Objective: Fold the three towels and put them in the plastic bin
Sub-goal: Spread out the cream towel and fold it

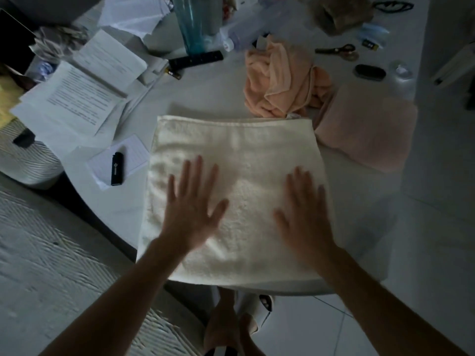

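A teal see-through tumbler (196,24) stands at the far side of the white desk (213,91); what it holds cannot be told. The cream towel (236,160) lies flat at the near edge, both hands spread on it, left hand (191,209) and right hand (303,214) palms down. Beyond it sit a crumpled peach towel (280,80) and a folded pink towel (367,129). Papers (77,96), a black lighter (117,168) and scissors (336,50) crowd the desk.

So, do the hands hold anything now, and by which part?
Nothing is held. The left hand and the right hand both lie flat, fingers straight, on top of the white towel.
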